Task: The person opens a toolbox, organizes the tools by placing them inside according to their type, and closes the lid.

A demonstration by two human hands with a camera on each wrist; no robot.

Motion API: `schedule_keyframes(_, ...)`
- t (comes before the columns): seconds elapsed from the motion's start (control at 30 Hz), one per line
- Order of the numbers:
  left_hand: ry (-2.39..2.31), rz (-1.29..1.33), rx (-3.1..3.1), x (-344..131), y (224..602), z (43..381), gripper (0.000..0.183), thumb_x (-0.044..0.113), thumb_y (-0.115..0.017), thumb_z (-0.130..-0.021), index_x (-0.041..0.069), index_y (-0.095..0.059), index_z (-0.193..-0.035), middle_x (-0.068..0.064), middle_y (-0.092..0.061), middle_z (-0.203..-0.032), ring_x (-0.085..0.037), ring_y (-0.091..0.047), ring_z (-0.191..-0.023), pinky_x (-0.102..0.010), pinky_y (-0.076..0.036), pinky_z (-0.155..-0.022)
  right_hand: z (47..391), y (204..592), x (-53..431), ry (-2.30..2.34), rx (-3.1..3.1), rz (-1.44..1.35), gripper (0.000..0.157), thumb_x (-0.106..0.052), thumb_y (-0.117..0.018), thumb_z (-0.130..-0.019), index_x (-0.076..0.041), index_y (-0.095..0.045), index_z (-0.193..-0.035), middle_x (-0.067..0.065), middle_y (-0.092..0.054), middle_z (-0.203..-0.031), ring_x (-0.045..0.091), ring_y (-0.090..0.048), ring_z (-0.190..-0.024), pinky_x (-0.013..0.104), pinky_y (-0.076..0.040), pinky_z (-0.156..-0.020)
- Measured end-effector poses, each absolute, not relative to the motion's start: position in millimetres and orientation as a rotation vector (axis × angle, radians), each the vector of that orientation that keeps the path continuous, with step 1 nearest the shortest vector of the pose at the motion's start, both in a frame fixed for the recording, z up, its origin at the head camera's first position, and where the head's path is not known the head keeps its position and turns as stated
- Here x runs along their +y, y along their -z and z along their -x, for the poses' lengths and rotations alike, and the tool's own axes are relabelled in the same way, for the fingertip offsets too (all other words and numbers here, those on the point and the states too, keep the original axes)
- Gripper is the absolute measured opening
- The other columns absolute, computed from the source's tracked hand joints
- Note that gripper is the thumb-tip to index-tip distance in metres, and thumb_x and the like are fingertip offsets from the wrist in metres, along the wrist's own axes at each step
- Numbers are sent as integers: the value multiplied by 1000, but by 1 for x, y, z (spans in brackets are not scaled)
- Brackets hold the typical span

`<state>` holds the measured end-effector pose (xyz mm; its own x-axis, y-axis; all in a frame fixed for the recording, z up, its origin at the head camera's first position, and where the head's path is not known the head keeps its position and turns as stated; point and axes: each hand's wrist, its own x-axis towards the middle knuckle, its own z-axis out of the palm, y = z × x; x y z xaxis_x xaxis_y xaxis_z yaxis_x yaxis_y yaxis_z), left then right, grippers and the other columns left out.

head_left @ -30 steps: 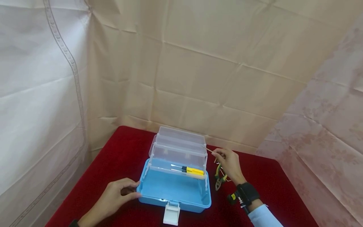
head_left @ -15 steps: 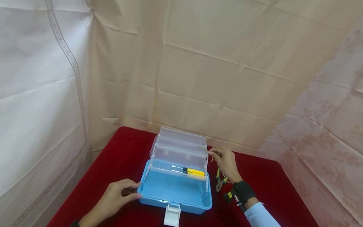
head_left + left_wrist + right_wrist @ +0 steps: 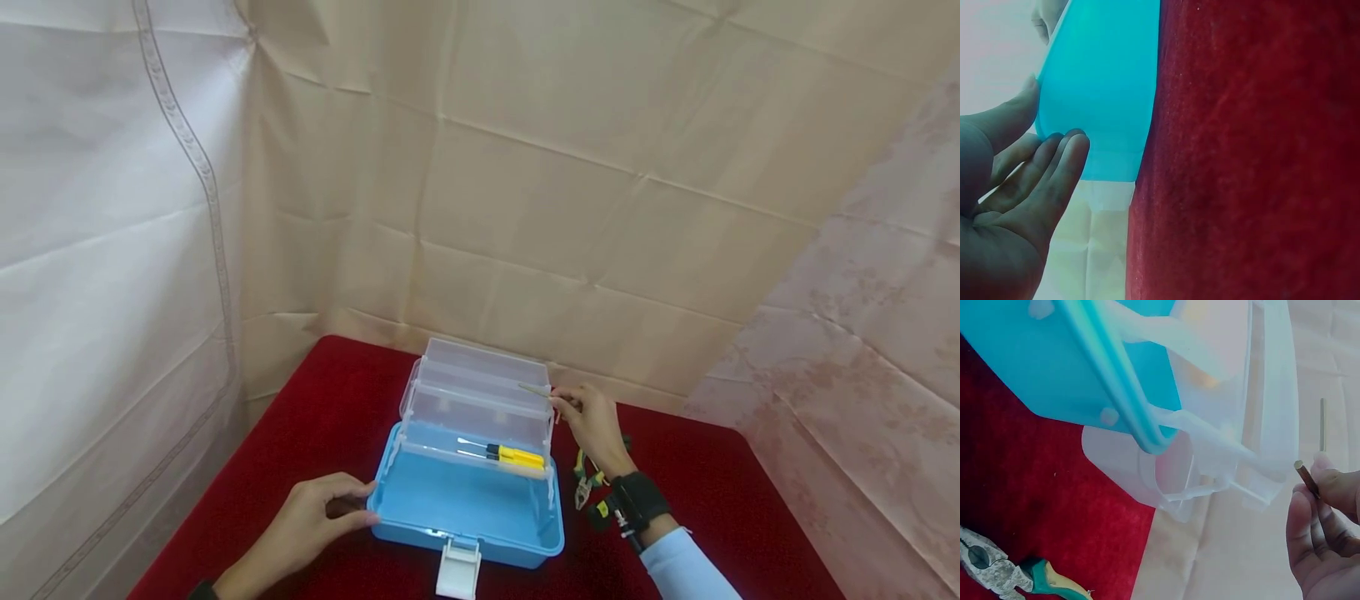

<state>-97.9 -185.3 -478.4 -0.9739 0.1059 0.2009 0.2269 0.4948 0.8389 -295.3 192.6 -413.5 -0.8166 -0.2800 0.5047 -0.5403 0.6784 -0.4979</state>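
My left hand holds a blue toolbox by its left front corner. In the left wrist view its thumb is at the rim and its fingers lie against the outer wall. My right hand pinches a thin brassy hex key between thumb and fingers; the bent end points toward the right wrist camera. In the head view the key's long arm overlaps the raised clear trays at the box's back right. Two yellow-handled screwdrivers lie side by side in the lowest clear tray.
Pliers with green and yellow handles lie on the red cloth right of the box, partly under my right forearm. A white latch hangs down at the box's front. Behind the table rises a beige cloth wall.
My right hand has moved left toward the clear trays with the hex key, whose long arm now reaches further across them. My left hand stays on the toolbox corner.
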Motion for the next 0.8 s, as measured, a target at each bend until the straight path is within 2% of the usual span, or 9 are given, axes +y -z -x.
schedule_keyframes(0.5,1541,270,-2596,-184,478,97,48,43,-76,-81,9,-72,-114,-4,-69,-106,-7,-67,-86,-27,-54,-77,302,409,175,-934,-2563,-648,13,-18,-70,-91,-11,-77,-99,0,-61,-85,16,-51,-68,25,-43,-53)
schedule_keyframes(0.8,1545,269,-2614,-184,478,99,48,45,-76,-80,10,-73,-113,-3,-69,-106,-7,-66,-86,-27,-54,-77,302,407,165,-988,-2619,-671,13,-18,-69,-91,-11,-76,-100,1,-60,-86,16,-56,-63,25,-49,-53)
